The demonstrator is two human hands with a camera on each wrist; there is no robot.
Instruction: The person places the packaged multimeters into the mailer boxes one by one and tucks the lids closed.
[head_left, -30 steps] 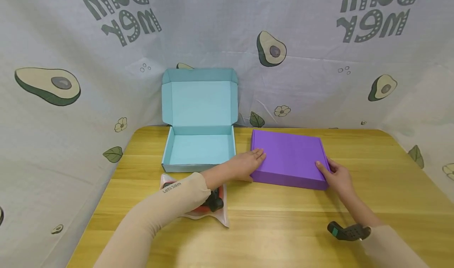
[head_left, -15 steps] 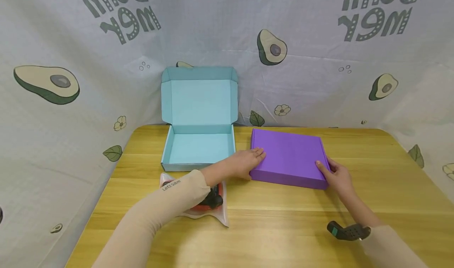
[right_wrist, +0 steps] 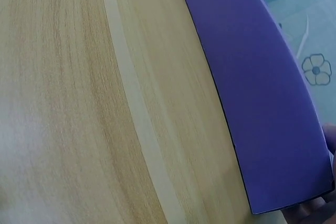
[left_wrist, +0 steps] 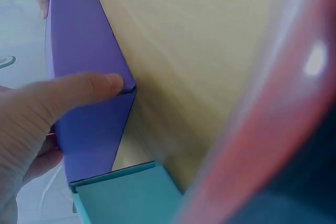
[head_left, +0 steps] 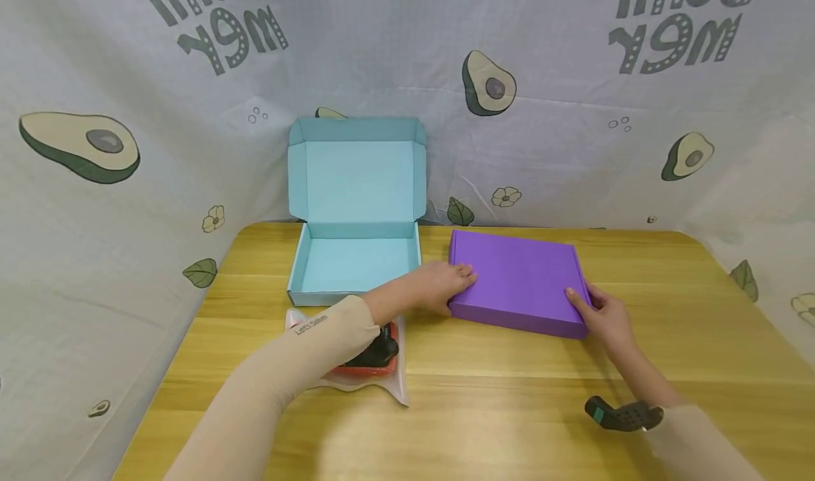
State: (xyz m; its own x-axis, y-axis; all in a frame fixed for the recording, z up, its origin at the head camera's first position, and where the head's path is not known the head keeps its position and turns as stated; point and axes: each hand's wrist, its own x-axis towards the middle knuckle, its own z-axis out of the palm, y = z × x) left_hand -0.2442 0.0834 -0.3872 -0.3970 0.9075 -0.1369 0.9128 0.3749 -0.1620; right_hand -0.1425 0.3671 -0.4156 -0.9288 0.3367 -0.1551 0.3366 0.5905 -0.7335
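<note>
A closed purple box point(head_left: 518, 279) lies slightly askew on the table. My left hand point(head_left: 439, 286) grips its left end, fingers over the lid. In the left wrist view the thumb point(left_wrist: 100, 87) lies along the box's side near a corner. My right hand point(head_left: 605, 318) holds the box's right end, its thumb on the lid and its fingers at the side, partly under the edge in the right wrist view. An open light-blue box point(head_left: 353, 265) stands left of the purple one, lid raised. Under my left forearm lies a clear package point(head_left: 376, 357) with a black and red item inside, partly hidden.
The wooden table point(head_left: 509, 417) ends at a back edge against a white cloth point(head_left: 560, 56) printed with avocados. A black band point(head_left: 624, 415) with a device sits on the right wrist. The light-blue box's raised lid point(head_left: 358, 180) stands close to the cloth.
Both hands keep their hold on the purple box, which stays nearly in place. The left forearm has shifted slightly, and the view has tilted a little.
</note>
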